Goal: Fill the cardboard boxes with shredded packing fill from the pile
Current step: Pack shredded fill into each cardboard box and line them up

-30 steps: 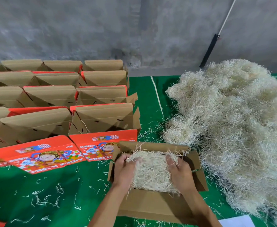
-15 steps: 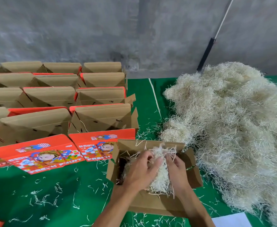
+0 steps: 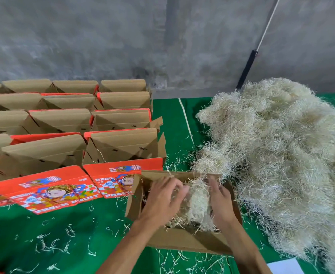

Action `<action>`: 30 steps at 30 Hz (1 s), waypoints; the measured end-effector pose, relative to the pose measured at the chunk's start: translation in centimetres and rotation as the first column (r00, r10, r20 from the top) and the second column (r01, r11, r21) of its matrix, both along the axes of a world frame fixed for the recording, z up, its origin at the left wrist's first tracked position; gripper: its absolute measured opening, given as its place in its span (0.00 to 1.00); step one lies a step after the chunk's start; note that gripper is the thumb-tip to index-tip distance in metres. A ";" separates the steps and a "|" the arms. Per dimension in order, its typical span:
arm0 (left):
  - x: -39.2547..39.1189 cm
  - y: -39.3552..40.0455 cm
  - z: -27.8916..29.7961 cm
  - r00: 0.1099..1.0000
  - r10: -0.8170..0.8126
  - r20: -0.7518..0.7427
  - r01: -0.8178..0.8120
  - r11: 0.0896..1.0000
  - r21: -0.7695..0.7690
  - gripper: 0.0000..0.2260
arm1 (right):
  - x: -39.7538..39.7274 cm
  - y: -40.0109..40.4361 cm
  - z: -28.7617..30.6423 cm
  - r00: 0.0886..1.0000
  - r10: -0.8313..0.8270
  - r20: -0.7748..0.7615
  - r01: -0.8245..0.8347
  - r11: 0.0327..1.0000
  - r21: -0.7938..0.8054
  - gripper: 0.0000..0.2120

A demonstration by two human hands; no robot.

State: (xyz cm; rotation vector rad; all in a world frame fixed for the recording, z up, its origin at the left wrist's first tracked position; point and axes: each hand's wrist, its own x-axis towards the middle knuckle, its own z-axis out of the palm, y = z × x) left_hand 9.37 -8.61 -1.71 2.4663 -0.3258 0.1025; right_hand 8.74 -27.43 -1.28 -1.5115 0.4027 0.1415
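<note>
An open cardboard box (image 3: pixel 182 241) stands on the green table right in front of me. Inside it lies a wad of pale shredded fill (image 3: pixel 197 200). My left hand (image 3: pixel 163 197) lies over the left side of the wad, fingers spread and lightly bent, pressing it down. My right hand (image 3: pixel 220 200) presses the wad's right side, against the box's right wall. The big pile of shredded fill (image 3: pixel 281 155) spreads over the right of the table, touching the box's far right corner.
Several open cardboard boxes (image 3: pixel 121 149) with orange printed lids (image 3: pixel 50 188) stand in rows on the left. Loose shreds litter the green cloth (image 3: pixel 63 244). A grey wall runs behind, with a black-handled pole (image 3: pixel 247 68) leaning on it. White paper (image 3: pixel 285 266) lies at the bottom right.
My hands, apart at the wad's two sides a second ago, have come together over it. The wad sits lower and tighter in the box. My view has shifted slightly.
</note>
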 end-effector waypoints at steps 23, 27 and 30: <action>0.2 -1.4 2.5 0.662 0.112 -0.741 -0.524 0.776 -0.351 0.56 | 0.8 1.5 2.0 0.836 0.545 0.061 -0.467 0.765 -0.443 0.17; 0.3 0.1 2.2 0.655 0.150 -0.741 -0.575 0.735 -0.359 0.59 | 0.6 0.3 1.7 0.835 0.541 0.099 -0.477 0.802 -0.359 0.08; 0.7 0.9 2.2 0.610 0.196 -0.768 -0.659 0.664 -0.354 0.63 | 0.9 -1.3 0.6 0.904 0.427 0.021 -0.395 0.852 -0.344 0.09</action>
